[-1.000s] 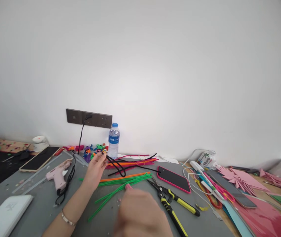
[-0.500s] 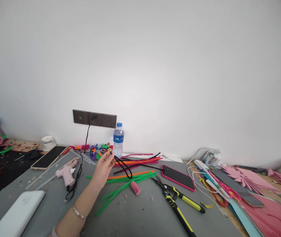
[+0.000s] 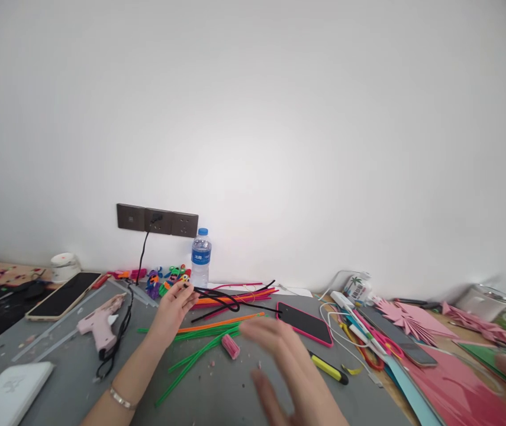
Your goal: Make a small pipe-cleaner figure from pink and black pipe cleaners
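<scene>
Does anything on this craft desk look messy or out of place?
Small pink crumbs are scattered over the grey table near a pink roll. The left hand holds a black pipe cleaner; the right hand is blurred.

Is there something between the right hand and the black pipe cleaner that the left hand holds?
Nothing visible blocks it. The right hand hovers open and blurred above the grey table; the looped black pipe cleaner is pinched in the left hand, with only low green pipe cleaners lying between.
</scene>
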The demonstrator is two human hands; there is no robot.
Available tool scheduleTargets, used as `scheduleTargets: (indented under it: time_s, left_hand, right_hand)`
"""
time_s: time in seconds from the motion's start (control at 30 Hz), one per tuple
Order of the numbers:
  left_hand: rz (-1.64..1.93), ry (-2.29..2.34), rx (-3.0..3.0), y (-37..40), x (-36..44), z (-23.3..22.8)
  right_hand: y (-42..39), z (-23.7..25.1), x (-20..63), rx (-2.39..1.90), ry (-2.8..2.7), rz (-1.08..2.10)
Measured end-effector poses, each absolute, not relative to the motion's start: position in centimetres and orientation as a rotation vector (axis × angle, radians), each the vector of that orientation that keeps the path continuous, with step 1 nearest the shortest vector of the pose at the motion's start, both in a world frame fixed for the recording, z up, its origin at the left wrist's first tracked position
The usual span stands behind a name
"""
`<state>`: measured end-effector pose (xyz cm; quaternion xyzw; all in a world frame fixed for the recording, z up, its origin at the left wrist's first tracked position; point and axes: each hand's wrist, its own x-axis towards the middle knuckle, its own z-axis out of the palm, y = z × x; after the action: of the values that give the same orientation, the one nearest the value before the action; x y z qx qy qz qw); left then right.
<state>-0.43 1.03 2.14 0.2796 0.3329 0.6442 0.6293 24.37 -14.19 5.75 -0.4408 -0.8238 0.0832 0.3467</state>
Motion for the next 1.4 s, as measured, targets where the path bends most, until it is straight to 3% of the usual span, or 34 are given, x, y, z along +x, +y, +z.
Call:
scheduleTargets:
  time_s: [0.07,0.2,0.3,0.57,0.7,0.9,1.0,1.17,1.4]
  left_hand:
    - [1.444,0.78,0.688,0.9,-0.6,2.4]
    - [1.408,0.828,0.711,0.6,-0.8,3.0]
    - [1.384,0.864,0.711,0.5,-0.8,3.3]
    - [1.382,0.903,0.773,0.4,-1.1,3.4]
    - [1.393,0.908,0.841,0.5,-1.0,3.3]
    - [1.39,0.908,0.91,0.2,-0.7,3.3]
    - [1.396,0.911,0.929,-0.1,-0.6,3.8]
    - [1.39,0.939,1.033,-0.4,-0.3,4.3]
    - [1.364,0.986,1.12,-0.3,-0.4,3.9]
  right_hand:
    - [-12.4,6.7,26.3,-1.514,-2.021,0.172]
    - [-11.1,0.4,32.2,-2.212,-1.867,0.244]
    - [-11.2,-2.1,34.8,-2.301,-1.92,0.323]
    - [-11.7,-0.1,34.8,-2.191,-2.008,0.244]
    - [-12.1,-0.3,33.4,-1.941,-1.641,0.412]
    - [-11.7,1.7,27.5,-1.023,-1.079,1.58]
    - [-11.4,2.3,24.6,-0.634,-0.877,1.953]
    - [-11.4,2.7,21.9,-0.419,-0.715,2.155]
    - [-11.0,3.6,21.4,-0.338,-0.616,2.179]
